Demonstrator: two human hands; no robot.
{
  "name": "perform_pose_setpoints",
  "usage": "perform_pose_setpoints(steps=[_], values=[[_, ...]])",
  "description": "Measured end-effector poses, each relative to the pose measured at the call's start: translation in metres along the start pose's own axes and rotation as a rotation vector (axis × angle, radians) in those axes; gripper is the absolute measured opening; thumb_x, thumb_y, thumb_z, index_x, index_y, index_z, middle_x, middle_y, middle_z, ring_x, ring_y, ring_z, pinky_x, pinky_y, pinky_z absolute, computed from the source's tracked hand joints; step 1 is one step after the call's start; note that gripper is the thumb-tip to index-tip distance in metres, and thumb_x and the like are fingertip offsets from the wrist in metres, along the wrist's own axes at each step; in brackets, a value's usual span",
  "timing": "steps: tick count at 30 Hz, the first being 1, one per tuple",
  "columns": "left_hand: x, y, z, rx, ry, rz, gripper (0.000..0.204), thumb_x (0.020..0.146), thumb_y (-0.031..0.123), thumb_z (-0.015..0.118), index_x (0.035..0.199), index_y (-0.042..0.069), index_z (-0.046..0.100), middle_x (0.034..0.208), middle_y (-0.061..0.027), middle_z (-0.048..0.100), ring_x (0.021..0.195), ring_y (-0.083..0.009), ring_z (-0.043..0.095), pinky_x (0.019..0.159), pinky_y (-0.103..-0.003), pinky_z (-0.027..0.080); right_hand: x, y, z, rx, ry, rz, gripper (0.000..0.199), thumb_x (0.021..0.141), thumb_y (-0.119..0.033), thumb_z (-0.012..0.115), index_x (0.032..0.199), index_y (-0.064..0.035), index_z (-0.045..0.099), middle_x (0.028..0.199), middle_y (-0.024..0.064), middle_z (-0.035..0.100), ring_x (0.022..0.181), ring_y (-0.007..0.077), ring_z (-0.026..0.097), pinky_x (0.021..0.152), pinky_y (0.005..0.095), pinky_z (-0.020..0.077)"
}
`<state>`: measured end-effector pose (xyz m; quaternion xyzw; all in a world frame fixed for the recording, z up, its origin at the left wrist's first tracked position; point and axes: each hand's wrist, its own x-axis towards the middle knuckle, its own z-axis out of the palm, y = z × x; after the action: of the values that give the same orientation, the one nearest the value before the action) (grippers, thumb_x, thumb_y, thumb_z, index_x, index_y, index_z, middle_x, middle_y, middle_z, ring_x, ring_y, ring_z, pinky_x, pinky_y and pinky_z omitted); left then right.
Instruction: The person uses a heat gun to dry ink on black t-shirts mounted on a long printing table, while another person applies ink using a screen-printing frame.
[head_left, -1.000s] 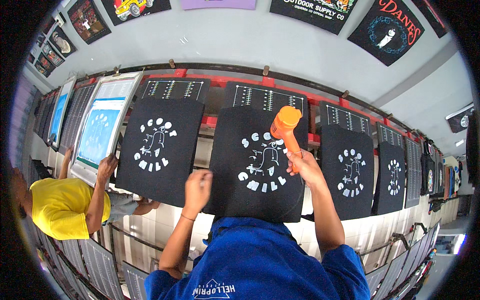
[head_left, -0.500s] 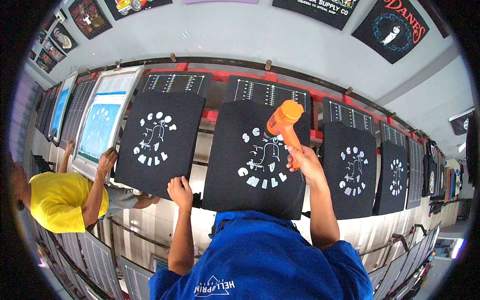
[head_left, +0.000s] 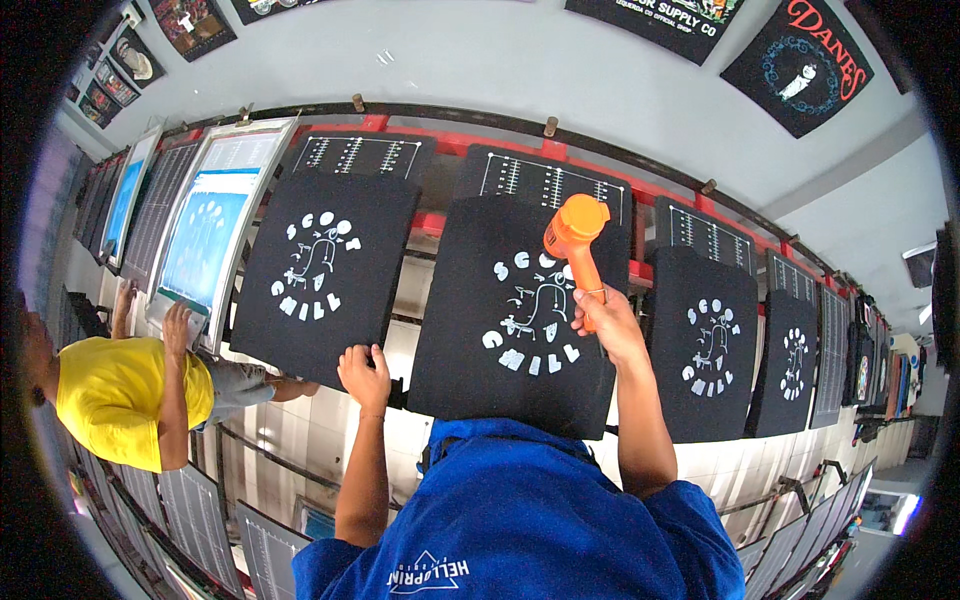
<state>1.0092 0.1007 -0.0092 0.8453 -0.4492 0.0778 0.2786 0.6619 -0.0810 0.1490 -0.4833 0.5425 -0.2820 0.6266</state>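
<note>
My right hand (head_left: 609, 325) is wrapped round the handle of an orange heat gun (head_left: 577, 227). Its nozzle faces down and left, over the white print on a black shirt (head_left: 455, 290) in front of me. That shirt lies flat on a board, and the gun hides part of its upper lettering. At the lower right corner of another black shirt (head_left: 385, 260), on the board to the left, my left hand (head_left: 364, 378) rests with its fingers loosely bent and slightly apart. Nothing shows in that hand.
A person in a yellow shirt (head_left: 125, 395) stands at left, hands at a framed printing screen (head_left: 205, 235). Two more printed black shirts, the nearer one (head_left: 690, 400) and a farther one (head_left: 770, 390), lie on boards at right. A red rail (head_left: 490, 150) with a dark bar runs behind.
The view has shifted slightly. The heat gun's nozzle has swung a little, pointing more downward over the print. The yellow-shirted person's nearer hand has moved down and left along the screen frame.
</note>
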Motion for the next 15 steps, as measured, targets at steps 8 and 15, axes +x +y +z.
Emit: perform_pose_setpoints(steps=[8,15], values=[[-0.062,-0.025,-0.043,-0.292,-0.154,-0.1,0.027,0.089,0.011,0.055,0.067,-0.001,0.046,0.063,-0.0168,0.047,0.06,-0.0348,0.045,0.057,-0.045,0.035,0.002,-0.007,-0.004,0.049,-0.022,0.017,0.025,0.091,-0.029,0.061,0.094,-0.0053,0.056,0.072,0.0009,0.056,0.06,0.0108,0.058,0.051,0.0231,0.0454],[-0.337,-0.178,-0.047,0.174,-1.186,-0.332,0.039,0.096,0.04,0.044,0.088,0.005,0.06,0.073,-0.014,0.062,0.065,-0.0319,0.059,0.063,-0.045,0.047,-0.013,-0.006,-0.003,0.037,0.027,0.086,0.031,0.09,-0.033,0.061,0.097,-0.0032,0.056,0.072,0.0023,0.057,0.059,0.0121,0.058,0.052,0.0238,0.0465]])
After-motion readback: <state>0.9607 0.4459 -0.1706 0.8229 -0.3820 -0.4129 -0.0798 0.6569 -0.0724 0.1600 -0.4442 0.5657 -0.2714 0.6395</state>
